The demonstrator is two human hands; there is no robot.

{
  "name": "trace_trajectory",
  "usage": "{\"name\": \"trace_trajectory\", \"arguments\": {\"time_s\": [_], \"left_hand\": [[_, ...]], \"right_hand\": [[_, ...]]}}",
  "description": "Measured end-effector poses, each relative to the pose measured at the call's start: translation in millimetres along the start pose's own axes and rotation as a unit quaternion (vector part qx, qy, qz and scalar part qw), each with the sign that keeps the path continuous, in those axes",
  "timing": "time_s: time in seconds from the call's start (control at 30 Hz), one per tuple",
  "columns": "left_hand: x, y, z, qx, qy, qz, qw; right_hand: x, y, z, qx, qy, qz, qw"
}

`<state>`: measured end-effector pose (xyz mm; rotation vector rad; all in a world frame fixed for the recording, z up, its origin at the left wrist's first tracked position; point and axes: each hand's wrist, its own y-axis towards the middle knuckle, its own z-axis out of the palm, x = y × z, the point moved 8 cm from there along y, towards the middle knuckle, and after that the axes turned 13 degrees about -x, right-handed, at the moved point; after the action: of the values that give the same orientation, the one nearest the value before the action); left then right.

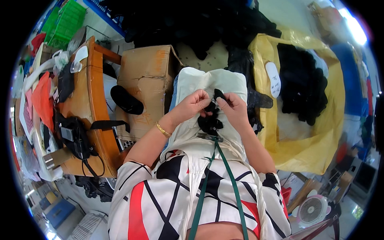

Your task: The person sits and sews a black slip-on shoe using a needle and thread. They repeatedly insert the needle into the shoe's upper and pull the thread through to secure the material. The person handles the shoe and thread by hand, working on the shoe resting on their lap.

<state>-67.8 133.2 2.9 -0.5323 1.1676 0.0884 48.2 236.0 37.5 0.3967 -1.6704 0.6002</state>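
Observation:
Over my lap, covered by a white apron (187, 86), both my hands work close together on a small black fabric piece (219, 94). With thumb and forefinger my right hand (236, 111) pinches its upper end. My left hand (195, 105) is closed in a pinch at its left side; the fingertips partly hide what they grip. More black fabric pieces (209, 125) with small shiny bits lie bunched on the apron just below my fingers. A small metal tool (209, 137), its kind unclear, rests on the apron at the end of a green cord (233, 180) that hangs from my neck.
A cardboard box (146, 76) and a wooden table (82, 106) with a black bag (74, 134) stand to the left. On the right, a yellow plastic bag (298, 156) holds black fabric items (298, 80). A black heap (192, 24) lies ahead; a fan (313, 210) stands lower right.

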Motion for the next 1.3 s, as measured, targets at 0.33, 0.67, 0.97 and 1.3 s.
{"name": "trace_trajectory", "arguments": {"time_s": [0.33,0.67,0.97,1.3], "left_hand": [[-49,-1,-126,-0.360,0.296,0.256,0.847],[-22,-4,-18,-0.090,0.010,-0.027,0.995],[-48,-20,-12,-0.061,0.193,0.097,0.974],[-34,-32,6,-0.003,0.172,0.085,0.981]], "right_hand": [[7,19,-14,-0.108,-0.081,-0.065,0.989],[40,-4,21,-0.063,-0.118,-0.198,0.971],[34,-18,15,0.053,-0.115,-0.153,0.980],[-25,-39,17,0.002,0.171,0.152,0.973]]}}
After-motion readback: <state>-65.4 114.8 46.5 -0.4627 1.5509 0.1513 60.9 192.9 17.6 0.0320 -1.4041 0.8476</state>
